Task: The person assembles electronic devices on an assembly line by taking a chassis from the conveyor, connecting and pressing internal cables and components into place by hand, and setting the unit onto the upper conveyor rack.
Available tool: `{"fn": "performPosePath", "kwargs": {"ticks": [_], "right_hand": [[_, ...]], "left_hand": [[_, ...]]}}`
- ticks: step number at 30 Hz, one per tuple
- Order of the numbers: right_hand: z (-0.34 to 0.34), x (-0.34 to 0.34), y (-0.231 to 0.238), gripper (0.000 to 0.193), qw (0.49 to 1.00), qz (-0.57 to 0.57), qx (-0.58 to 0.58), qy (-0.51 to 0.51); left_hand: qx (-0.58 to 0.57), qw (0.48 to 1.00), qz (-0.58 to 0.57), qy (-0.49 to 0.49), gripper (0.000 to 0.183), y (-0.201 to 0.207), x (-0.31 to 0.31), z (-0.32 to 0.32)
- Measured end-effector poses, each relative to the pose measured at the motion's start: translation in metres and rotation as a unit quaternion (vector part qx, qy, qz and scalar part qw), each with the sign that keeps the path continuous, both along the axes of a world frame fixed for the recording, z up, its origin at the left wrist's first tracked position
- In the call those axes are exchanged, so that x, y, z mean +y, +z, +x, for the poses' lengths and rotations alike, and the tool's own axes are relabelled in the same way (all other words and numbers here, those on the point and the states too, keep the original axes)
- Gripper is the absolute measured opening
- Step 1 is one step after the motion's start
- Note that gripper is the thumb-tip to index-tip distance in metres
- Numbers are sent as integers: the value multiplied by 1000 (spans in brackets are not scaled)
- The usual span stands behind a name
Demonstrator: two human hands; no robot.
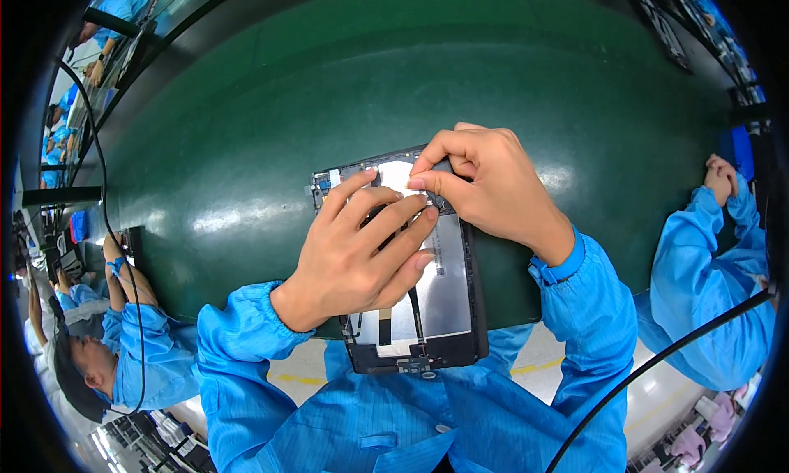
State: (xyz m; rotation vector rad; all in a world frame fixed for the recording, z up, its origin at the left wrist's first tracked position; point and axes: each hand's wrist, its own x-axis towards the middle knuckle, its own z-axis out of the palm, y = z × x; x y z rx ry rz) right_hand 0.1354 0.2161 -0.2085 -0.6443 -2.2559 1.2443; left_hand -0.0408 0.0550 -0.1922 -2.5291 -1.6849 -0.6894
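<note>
An opened tablet (448, 300) lies at the near edge of the green table, its silver inner plate, black frame and flat cables exposed. Its lower end reaches past the table edge, above my lap. Across the tablet's left and middle part rests my left hand (357, 247), palm down with fingers stretched and spread. At the tablet's upper end my right hand (477, 177) pinches thumb and forefinger together over the silver part near the circuit boards. Whatever lies between those fingertips is too small to make out. Both hands cover much of the tablet's upper half.
The green table (394, 87) spreads ahead and to both sides. A person in blue sits at the left, and another person's clasped hands (720, 179) rest at the right. Black cables (103, 169) hang at the left and lower right. Dark rails border the far corners.
</note>
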Motion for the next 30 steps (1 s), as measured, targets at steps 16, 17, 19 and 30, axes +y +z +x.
{"fn": "performPosePath", "kwargs": {"ticks": [16,17,19,30], "right_hand": [[-9,-2,-21,12,998,-62,28,-14],[-10,-2,-21,12,998,-63,28,-14],[-11,-2,-21,12,997,-65,24,-13],[-8,2,-16,10,990,-140,9,0]], "left_hand": [[-22,1000,-8,-13,30,-8,6,-6],[-18,1000,-11,-20,30,-7,7,-8],[-15,999,-15,-26,30,-6,7,-10],[-71,997,-18,-33,30,-9,6,-15]]}}
